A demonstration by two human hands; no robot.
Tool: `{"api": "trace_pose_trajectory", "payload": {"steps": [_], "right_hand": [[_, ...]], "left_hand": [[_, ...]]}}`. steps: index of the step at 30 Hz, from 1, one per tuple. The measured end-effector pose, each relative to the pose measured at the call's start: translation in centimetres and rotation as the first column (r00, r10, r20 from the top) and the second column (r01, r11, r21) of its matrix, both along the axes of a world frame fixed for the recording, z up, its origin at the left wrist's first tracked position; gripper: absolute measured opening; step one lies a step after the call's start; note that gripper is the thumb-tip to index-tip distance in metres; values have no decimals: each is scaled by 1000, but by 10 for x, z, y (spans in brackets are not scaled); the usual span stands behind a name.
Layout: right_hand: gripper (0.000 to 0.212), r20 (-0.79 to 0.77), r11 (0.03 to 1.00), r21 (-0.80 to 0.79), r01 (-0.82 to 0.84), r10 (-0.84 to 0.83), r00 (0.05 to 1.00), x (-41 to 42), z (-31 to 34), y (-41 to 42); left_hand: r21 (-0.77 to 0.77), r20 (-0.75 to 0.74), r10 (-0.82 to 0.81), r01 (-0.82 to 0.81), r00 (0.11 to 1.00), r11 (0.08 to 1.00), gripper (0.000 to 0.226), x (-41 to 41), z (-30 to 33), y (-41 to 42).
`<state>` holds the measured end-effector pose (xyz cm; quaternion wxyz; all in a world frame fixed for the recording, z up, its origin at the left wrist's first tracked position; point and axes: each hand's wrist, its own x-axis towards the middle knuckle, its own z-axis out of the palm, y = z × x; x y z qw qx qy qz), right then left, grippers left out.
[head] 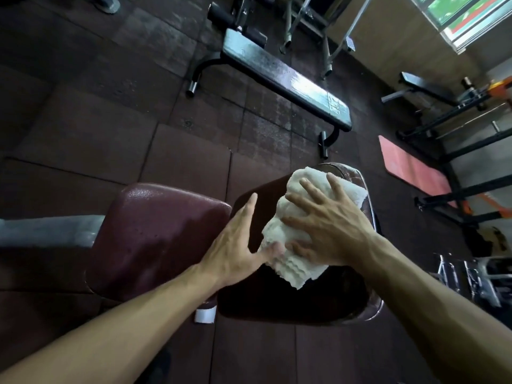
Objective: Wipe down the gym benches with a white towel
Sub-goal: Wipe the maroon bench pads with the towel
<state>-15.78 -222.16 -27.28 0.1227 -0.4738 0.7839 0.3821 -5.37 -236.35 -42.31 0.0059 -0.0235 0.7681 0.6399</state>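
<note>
A maroon bench pad (291, 300) is seen nearest, a black flat bench (282, 76) beyond. The white towel (293, 245) is pressed onto the pad by the right hand (327, 225), fingers spread wide. The left hand (235, 245) is laid flat beside it, its thumb touching the towel's edge.

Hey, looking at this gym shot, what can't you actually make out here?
Head view:
- Pad under the white towel: covered by towel and right hand.
- Left hand thumb tip: blurred at the towel's edge.
- Lettering on the black bench: too small.
- Rack: cut off by the right edge.
</note>
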Motion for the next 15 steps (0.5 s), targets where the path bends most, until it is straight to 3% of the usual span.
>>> {"api": "trace_pose_trajectory", "payload": {"steps": [3,6,11,15], "right_hand": [[59,-33,986,-166,-3,-3,999,14,9,19],[52,-75,941,-338,16,-44,996,36,21,52],[80,-63,866,-440,235,-291,955,60,16,90],[87,-72,845,-484,227,-298,952,59,9,86]], "left_hand": [[41,-168,-69,77,983,996,97,-25,25,13],[-57,-326,-178,169,928,984,82,-42,31,41],[-58,-320,-88,73,943,996,70,-50,17,67],[-29,-274,39,-48,961,998,65,-51,13,79]]}}
